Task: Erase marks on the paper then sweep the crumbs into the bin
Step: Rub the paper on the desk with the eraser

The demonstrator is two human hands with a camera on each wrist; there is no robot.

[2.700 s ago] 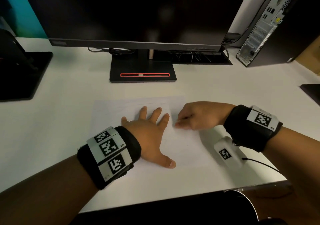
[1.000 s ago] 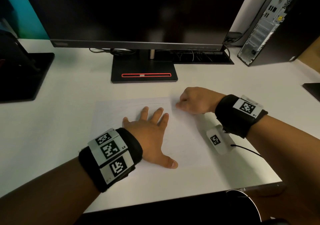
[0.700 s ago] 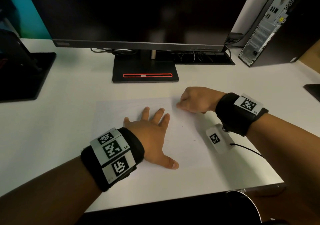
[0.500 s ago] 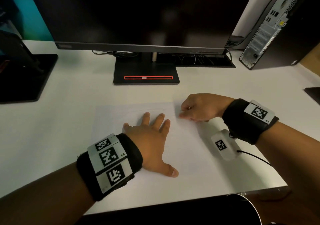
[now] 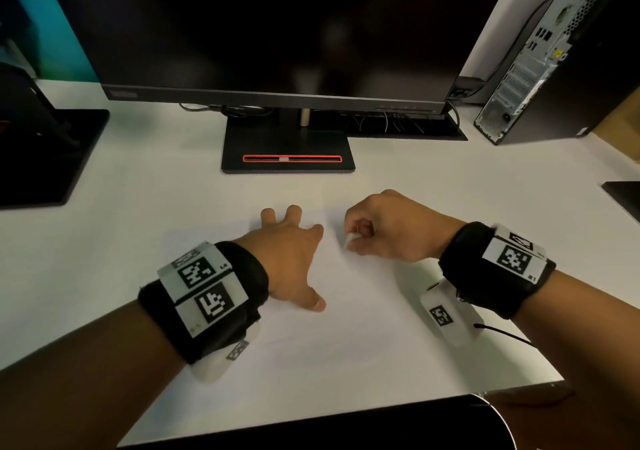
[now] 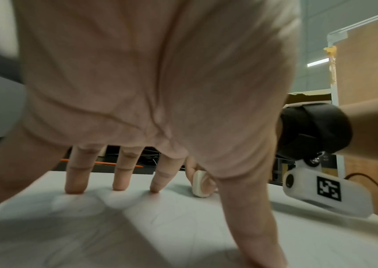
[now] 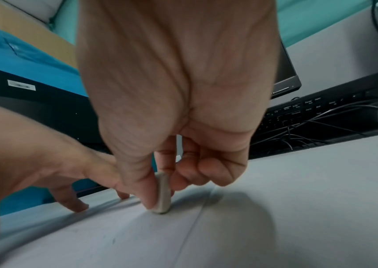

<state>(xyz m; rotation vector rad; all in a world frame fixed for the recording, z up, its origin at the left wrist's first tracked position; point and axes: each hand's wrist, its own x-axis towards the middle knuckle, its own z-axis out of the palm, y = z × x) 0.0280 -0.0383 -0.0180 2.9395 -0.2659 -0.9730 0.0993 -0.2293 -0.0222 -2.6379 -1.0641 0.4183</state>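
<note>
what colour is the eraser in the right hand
Off-white, greyish at the worn edge; the eraser shows best in the right wrist view.

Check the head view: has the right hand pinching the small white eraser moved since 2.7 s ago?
Yes. The right hand with the eraser moved away from the desk's near edge, toward the monitor base.

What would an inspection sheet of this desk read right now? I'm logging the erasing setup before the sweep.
Surface: white desk, paper flat near its front edge.
Job's things: eraser on edge against the paper; faint pencil lines remain; bin and crumbs not made out.
Clutter: nothing seen on the paper.
Grippers: left hand spread flat, pressing the paper; right hand pinches the eraser.
Cables: tangle behind the monitor stand.
Surroundings: monitor, keyboard, computer tower.
</note>
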